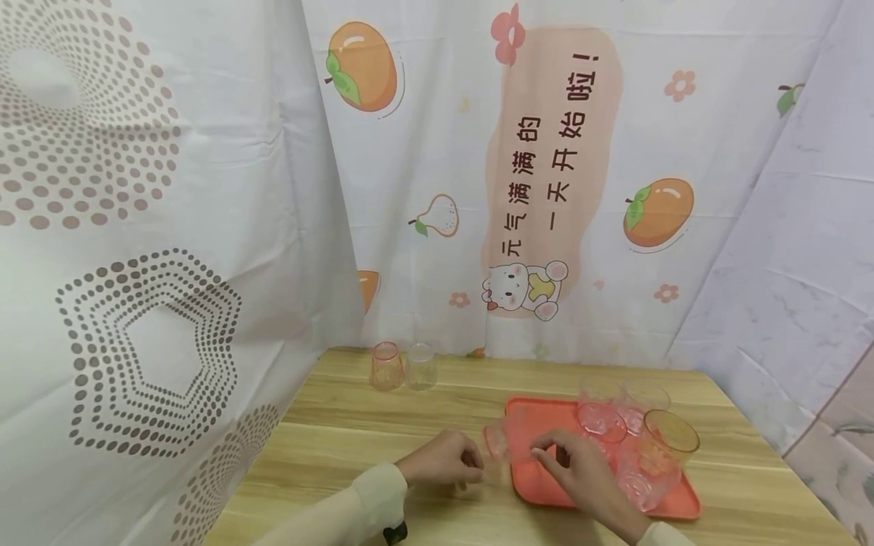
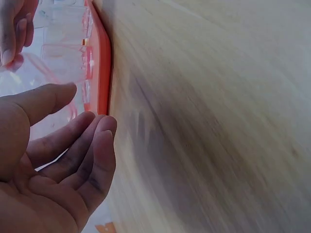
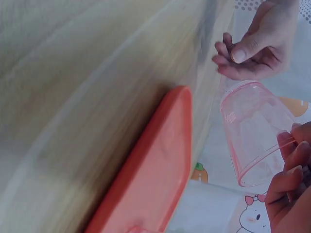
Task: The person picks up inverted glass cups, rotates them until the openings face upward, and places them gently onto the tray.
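Observation:
My right hand (image 1: 576, 470) pinches the rim of a clear pink-tinted cup (image 3: 257, 131) between thumb and fingers. Tipped on its side in the air, the cup has its base toward my left hand (image 1: 444, 459). That left hand has loosely bent fingers, holds nothing, and hovers over the table just left of the tray. In the head view the pink cup (image 1: 497, 441) is faint, between the two hands. Below my right hand lies a red tray (image 1: 539, 485) carrying several see-through cups on its right side, among them an amber cup (image 1: 672, 436) and a pink cup (image 1: 601, 425).
On the wooden table (image 1: 328, 447), a pink cup (image 1: 387, 368) and a clear cup (image 1: 421, 368) stand side by side at the back left. A printed curtain (image 1: 423, 114) hangs behind the table, with more cloth at both sides.

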The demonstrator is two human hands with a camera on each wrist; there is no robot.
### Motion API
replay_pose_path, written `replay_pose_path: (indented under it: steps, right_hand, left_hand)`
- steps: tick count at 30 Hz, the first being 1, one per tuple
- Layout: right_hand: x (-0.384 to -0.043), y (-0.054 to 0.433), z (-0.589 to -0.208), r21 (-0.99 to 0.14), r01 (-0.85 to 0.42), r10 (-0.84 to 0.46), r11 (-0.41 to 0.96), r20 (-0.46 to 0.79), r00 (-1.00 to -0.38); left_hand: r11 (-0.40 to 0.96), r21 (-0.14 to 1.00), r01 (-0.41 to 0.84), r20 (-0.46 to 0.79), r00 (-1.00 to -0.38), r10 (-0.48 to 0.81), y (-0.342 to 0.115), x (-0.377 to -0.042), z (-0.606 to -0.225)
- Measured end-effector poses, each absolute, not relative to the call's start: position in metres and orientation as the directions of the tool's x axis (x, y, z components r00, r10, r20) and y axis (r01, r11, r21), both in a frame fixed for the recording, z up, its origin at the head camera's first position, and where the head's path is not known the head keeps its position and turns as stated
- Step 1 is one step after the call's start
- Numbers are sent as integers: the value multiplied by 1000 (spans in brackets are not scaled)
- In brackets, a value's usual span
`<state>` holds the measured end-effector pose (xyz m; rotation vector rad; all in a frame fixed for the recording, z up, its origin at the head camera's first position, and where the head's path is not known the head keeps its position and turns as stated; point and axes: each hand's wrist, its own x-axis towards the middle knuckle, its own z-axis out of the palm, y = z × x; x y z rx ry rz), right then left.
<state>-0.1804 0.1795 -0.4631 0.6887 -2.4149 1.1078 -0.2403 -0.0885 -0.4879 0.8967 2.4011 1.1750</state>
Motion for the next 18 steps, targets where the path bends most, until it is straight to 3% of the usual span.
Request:
replay_pose_path:
  steps: [18]
  right_hand:
    - [-204,191,-457,-423,-614,-294,666,608,-738]
  left_hand:
    - [568,699,435,-6,-790,613,-54,-236,-502]
